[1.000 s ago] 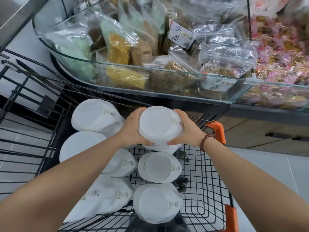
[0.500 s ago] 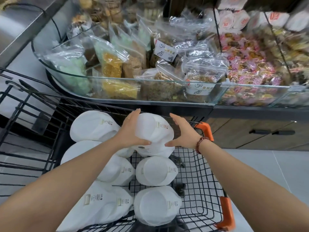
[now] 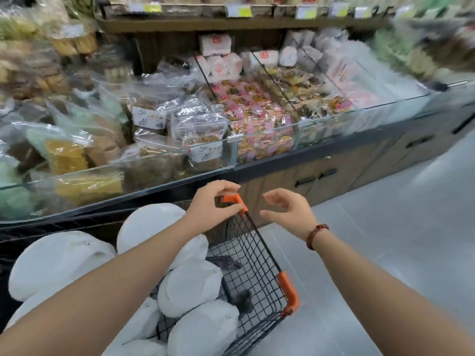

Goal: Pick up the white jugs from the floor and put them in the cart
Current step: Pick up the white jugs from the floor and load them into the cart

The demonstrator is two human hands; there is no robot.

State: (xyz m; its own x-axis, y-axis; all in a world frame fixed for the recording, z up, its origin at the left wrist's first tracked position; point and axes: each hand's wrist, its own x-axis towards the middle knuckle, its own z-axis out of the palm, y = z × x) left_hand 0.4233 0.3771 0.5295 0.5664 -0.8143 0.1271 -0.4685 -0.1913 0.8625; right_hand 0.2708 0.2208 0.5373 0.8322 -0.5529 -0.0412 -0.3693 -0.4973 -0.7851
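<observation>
Both hands are empty here, nothing in either palm. My left hand (image 3: 213, 206) hangs over the far right corner of the cart (image 3: 257, 265), fingers loosely curved above and thumb below the orange corner guard (image 3: 235, 200). The blur won't let me say whether skin touches plastic. My right hand (image 3: 288, 211) floats just beside it, out past the cart's right wall and over the grey floor (image 3: 385, 253), fingers slack and half curled, holding nothing, with a beaded bracelet (image 3: 317, 236) on the wrist. The white jugs (image 3: 190, 286) are all down in the cart, below and to the left of both hands, packed close with their broad bottoms facing up at me. One big jug (image 3: 149, 224) sits just under my left wrist and another (image 3: 59, 260) lies further left. My left forearm crosses above the row that runs along the wire floor towards me, the nearest jug (image 3: 205, 330) by the near orange guard (image 3: 289, 294). No jug touches a finger. The right-hand strip of the basket shows bare black mesh. Beyond the cart stands a glass-fronted counter (image 3: 270, 140) heaped with clear bags of snacks (image 3: 66, 155), all smeared with motion blur.
</observation>
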